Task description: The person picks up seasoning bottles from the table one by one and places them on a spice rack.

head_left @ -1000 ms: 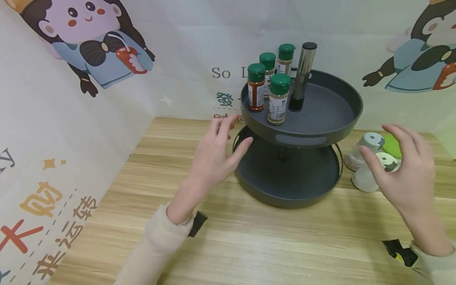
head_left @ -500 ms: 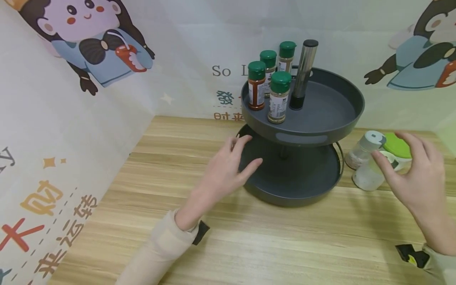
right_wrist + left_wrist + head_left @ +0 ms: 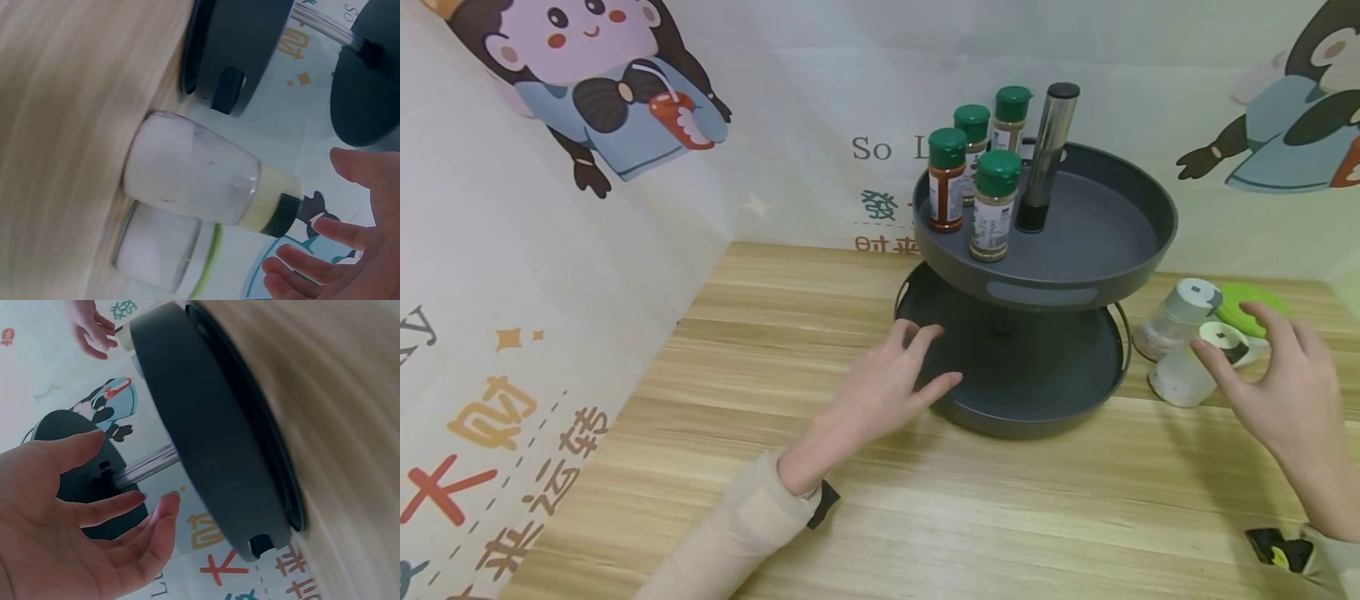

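My left hand [image 3: 883,387] hovers at the front left of the dark grey two-tier stand's lower tray [image 3: 1030,375]. Its fingers are loosely bent and hold nothing; in the left wrist view the palm faces the stand's clear post [image 3: 150,467]. On the right, my right hand [image 3: 1292,400] is held above a frosted shaker [image 3: 1183,379] with a pale cap. Thumb and fingers are spread, and the right wrist view shows a gap between them and the shaker's cap [image 3: 272,200]. Another shaker [image 3: 1180,317] and a green-lidded jar [image 3: 1251,308] stand close by.
The upper tray [image 3: 1112,217] carries several green-capped spice bottles [image 3: 992,217] on its left side, plus a tall metal cylinder with black ends [image 3: 1048,154]. Wood-grain table [image 3: 760,333] lies around the stand, and a printed cloth [image 3: 797,108] hangs behind.
My left hand has come down from beside the upper tray to the lower tray's front left. My right hand has shifted slightly right, remaining over the shakers. The stand and bottles look unchanged.
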The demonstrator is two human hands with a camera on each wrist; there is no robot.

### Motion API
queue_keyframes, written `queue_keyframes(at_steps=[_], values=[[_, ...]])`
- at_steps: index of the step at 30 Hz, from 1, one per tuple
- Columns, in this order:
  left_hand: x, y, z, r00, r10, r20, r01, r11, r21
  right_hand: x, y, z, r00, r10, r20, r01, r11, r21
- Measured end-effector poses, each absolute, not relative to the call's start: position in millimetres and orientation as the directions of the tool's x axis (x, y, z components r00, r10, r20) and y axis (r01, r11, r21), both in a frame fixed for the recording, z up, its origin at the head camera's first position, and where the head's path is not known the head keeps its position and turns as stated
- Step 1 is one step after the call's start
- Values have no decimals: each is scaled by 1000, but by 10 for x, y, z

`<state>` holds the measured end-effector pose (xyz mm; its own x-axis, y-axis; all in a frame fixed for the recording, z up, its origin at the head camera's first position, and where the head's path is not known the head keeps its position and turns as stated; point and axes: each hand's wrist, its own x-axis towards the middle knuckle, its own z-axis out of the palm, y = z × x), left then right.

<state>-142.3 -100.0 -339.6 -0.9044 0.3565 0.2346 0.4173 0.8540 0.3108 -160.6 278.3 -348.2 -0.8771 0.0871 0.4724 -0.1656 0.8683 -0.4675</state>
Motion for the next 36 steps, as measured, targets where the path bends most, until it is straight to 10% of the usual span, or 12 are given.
queue_keyframes(at_steps=[36], values=[[-1433, -1006, -3565, -906, 413, 97, 422, 852, 311, -2265, 3576, -4424, -940, 54, 336, -110, 887, -449]])
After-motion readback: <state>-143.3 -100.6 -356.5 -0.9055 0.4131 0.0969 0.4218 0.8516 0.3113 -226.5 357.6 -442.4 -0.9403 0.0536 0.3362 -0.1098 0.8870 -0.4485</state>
